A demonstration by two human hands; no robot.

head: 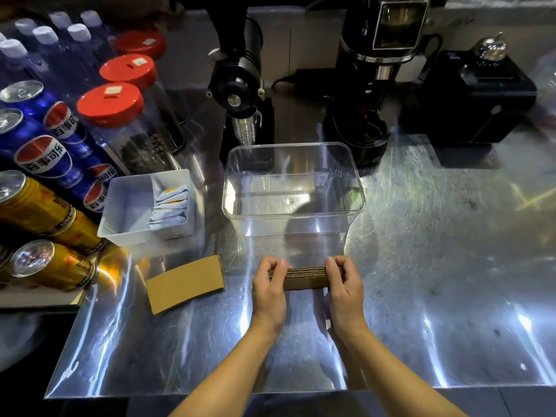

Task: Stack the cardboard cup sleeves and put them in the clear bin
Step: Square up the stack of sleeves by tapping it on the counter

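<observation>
One loose sleeve [186,283] lies flat on the steel counter [421,266], left of the hands and well apart from the stack. The left hand [268,291] has its fingers curled shut around the left end of the stack [306,276], thumb on the near side. The stack is a bundle of flattened sleeves held on edge, just in front of the bin [293,188], which looks empty. The right hand [346,291] pinches the right end the same way, fingers closed over the top edge.

The step in hand seems to be squaring the bundle. To do it well, tap the lower edges on the counter with both grips light, so the sleeves slide flush. The loose one probably belongs on the pile before the lift into the bin.
</observation>
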